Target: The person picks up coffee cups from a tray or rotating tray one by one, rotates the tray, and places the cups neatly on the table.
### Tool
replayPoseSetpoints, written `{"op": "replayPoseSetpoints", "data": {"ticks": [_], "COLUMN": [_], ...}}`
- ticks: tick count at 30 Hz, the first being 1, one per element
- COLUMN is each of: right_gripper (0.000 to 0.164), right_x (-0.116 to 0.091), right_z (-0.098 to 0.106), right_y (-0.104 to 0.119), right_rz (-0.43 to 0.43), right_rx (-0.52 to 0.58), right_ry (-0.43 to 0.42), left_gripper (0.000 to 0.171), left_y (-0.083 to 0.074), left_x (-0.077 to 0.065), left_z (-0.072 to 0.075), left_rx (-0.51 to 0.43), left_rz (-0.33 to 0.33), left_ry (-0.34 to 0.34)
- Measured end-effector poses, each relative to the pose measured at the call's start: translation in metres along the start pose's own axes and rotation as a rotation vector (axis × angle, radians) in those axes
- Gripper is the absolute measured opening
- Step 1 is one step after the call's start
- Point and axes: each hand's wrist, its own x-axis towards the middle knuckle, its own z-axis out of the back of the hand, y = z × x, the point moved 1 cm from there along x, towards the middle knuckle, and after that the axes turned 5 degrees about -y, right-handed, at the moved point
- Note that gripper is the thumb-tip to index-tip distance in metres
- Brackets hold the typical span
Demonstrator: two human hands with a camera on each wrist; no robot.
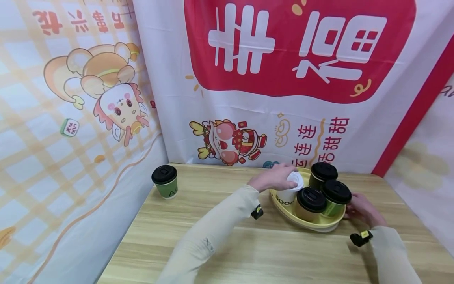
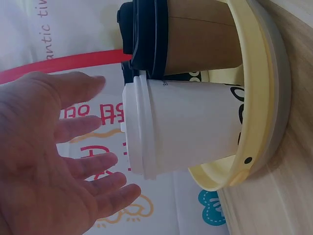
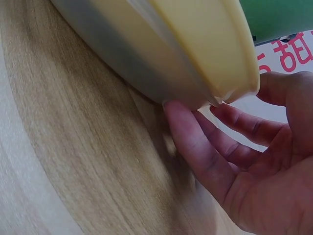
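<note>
In the head view, a round yellow tray [image 1: 301, 221] with a greyish base carries several lidded paper cups. My left hand [image 1: 274, 178] hovers by the white cup [image 2: 195, 120]; in the left wrist view its fingers are spread and apart from the white lid [image 2: 139, 127]. A brown cup [image 2: 200, 39] with a black lid is beside the white one. Behind stand a dark-lidded cup [image 1: 323, 172] and a green cup [image 1: 334, 207], also black-lidded. At the tray's right edge, my right hand [image 3: 269, 161] grips the rim, its fingertips against the side and base.
Another green cup [image 1: 168, 187] with a black lid stands alone at the wooden table's [image 1: 269, 256] far left corner. Printed cloths hang behind the table [image 1: 248, 114] and along the left side [image 1: 106, 157]. The tray is close to the back cloth.
</note>
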Motion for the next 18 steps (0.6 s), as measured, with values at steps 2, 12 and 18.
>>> {"op": "replayPoseSetpoints", "data": {"ticks": [2, 12, 18], "right_gripper": [0.017, 0.019, 0.016], "right_x": [0.000, 0.000, 0.001], "right_z": [0.000, 0.000, -0.003], "right_y": [0.000, -0.004, -0.003], "right_rz": [-0.003, 0.000, 0.000], "right_rx": [0.002, 0.044, 0.041], "right_ry": [0.001, 0.021, 0.010], "left_gripper": [0.058, 0.057, 0.056], "left_y": [-0.002, -0.018, -0.024], "left_x": [0.002, 0.012, 0.017], "left_z": [0.001, 0.002, 0.000], "left_rx": [0.026, 0.138, 0.163], "left_rz": [-0.005, -0.031, 0.026], "left_ry": [0.022, 0.094, 0.121]}}
